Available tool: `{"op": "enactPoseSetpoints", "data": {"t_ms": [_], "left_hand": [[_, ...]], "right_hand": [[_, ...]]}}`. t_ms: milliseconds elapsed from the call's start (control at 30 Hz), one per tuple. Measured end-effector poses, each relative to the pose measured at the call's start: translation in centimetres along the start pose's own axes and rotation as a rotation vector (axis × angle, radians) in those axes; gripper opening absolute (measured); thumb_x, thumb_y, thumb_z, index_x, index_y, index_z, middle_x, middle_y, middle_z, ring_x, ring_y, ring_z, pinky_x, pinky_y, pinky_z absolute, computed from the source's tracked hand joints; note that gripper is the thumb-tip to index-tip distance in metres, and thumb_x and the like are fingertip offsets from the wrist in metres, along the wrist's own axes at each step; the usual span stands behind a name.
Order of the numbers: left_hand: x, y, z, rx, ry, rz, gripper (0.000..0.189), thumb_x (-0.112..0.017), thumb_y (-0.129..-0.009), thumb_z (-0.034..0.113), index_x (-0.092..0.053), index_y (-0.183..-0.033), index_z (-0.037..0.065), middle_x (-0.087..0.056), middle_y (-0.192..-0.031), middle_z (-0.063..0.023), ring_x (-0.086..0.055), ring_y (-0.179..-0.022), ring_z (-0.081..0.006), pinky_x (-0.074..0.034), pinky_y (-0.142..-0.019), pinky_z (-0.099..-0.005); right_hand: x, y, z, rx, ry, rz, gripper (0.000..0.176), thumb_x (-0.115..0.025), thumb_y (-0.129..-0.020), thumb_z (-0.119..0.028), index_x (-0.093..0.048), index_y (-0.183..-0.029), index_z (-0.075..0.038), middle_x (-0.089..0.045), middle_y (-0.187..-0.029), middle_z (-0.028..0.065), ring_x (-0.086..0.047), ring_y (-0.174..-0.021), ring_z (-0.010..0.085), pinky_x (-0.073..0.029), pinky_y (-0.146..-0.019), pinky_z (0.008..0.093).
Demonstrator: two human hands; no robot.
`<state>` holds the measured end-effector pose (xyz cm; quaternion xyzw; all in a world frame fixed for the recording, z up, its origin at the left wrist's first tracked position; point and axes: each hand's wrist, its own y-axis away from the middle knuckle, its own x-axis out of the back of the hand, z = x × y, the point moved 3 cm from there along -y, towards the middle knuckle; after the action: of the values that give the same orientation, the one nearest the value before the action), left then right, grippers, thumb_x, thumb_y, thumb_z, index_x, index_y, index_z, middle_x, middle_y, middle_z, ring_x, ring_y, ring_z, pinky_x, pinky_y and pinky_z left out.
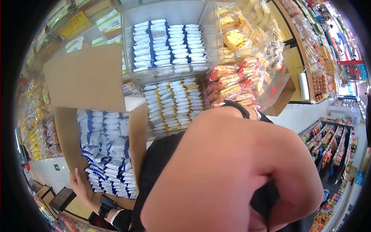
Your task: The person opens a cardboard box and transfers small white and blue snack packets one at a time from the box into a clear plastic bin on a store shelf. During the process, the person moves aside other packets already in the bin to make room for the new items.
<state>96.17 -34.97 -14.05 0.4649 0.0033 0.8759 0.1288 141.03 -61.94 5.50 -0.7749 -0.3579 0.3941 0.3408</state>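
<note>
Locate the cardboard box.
In the head view, the cardboard box is at left, beside the yellow-and-white packets, with the left hand on its left side.

The carton's (137,154) mouth is open, so a hand can come down straight onto the packets (112,143) inside. Its raised flap (85,79) bars the way past the far edge, and the right wall stands between the packets and the clear bin (138,71) beyond. The left hand (80,188) occupies the left edge towards the near corner; the right hand (228,166), large and close, hides the space right of the carton.
</note>
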Motion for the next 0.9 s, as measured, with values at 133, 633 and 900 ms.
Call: {"op": "enactPoseSetpoints", "data": {"t_ms": [133,633,900], "left_hand": [[0.0,0.2,0.7,0.016,-0.060,0.005,0.048,-0.058,-0.103,0.035,-0.060,-0.131,-0.004,-0.069,-0.118,-0.0155,-0.063,-0.104,-0.0218,-0.047,-0.093,-0.0340],[-0.4,1.3,3.3,0.017,-0.198,0.144,0.045,-0.064,-0.098,0.037,-0.063,-0.131,0.007,-0.073,-0.104,-0.0204,-0.072,-0.094,-0.0277,-0.053,-0.084,-0.0378],[-0.1,1.8,4.6,0.058,-0.112,0.154,0.044,-0.067,-0.094,0.038,-0.065,-0.130,0.013,-0.072,-0.107,-0.0203,-0.069,-0.100,-0.0346,-0.052,-0.086,-0.0395]], "right_hand": [[-0.3,0.2,-0.2,-0.024,0.037,0.005,0.047,-0.057,-0.087,-0.006,-0.053,-0.133,0.000,-0.055,-0.060,0.0039,-0.044,-0.047,0.0108,-0.033,-0.046,0.0273],[9.8,-1.8,10.1,-0.940,1.780,-0.448,0.031,-0.069,-0.080,-0.012,-0.067,-0.110,-0.003,-0.069,-0.072,0.0114,-0.071,-0.073,0.0308,-0.055,-0.062,0.0414],[13.7,0.5,22.8,-1.479,1.587,-0.825,0.025,-0.075,-0.072,-0.015,-0.077,-0.095,-0.006,-0.075,-0.093,0.0123,-0.073,-0.089,0.0295,-0.057,-0.070,0.0442]]}}
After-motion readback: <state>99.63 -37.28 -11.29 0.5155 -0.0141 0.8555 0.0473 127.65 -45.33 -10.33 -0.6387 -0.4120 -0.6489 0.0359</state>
